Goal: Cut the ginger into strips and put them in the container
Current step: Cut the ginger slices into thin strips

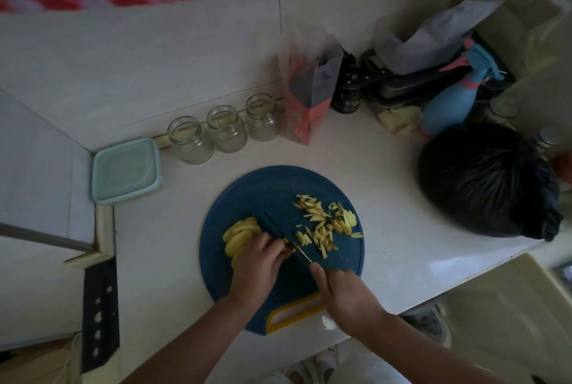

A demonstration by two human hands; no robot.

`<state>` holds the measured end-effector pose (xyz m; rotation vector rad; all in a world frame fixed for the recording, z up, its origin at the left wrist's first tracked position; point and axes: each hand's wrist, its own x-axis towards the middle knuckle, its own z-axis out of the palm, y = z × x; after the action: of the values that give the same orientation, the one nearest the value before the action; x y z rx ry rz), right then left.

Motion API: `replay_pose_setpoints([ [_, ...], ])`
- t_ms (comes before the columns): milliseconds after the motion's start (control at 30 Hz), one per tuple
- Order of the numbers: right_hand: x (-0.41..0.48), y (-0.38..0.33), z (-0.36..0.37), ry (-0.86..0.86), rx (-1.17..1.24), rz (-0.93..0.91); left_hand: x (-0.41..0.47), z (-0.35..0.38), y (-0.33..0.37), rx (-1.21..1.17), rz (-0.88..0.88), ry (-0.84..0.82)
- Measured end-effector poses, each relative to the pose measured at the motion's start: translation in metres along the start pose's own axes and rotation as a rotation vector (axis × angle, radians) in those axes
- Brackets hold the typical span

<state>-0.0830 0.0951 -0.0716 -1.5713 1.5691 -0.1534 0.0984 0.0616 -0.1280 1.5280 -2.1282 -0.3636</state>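
While the left hand (pixel 257 263) held the sliced ginger (pixel 240 233) on the board (pixel 263 188), the right hand (pixel 343 293) gripped the knife (pixel 301 253), blade diagonal between that stack (left) and the cut strips (pixel 325 225), the lidded container (pixel 125 171) well apart, up-left.

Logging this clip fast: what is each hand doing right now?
Left hand: fingers curled, holding down the ginger slices.
Right hand: closed around the knife.
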Motion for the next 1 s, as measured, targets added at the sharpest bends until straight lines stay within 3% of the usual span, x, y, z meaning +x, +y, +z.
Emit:
replay_pose_setpoints([
  [400,0.024,-0.011,0.009,-0.012,-0.01,0.081,-0.003,0.002,-0.002,-0.083,-0.031,-0.005],
  [667,0.014,0.008,-0.003,0.073,0.305,0.206,-0.005,-0.001,-0.001,-0.184,-0.005,0.012],
  [1000,-0.001,0.008,-0.002,0.049,0.143,0.038,-0.005,-0.005,0.004,-0.101,-0.029,0.001],
])
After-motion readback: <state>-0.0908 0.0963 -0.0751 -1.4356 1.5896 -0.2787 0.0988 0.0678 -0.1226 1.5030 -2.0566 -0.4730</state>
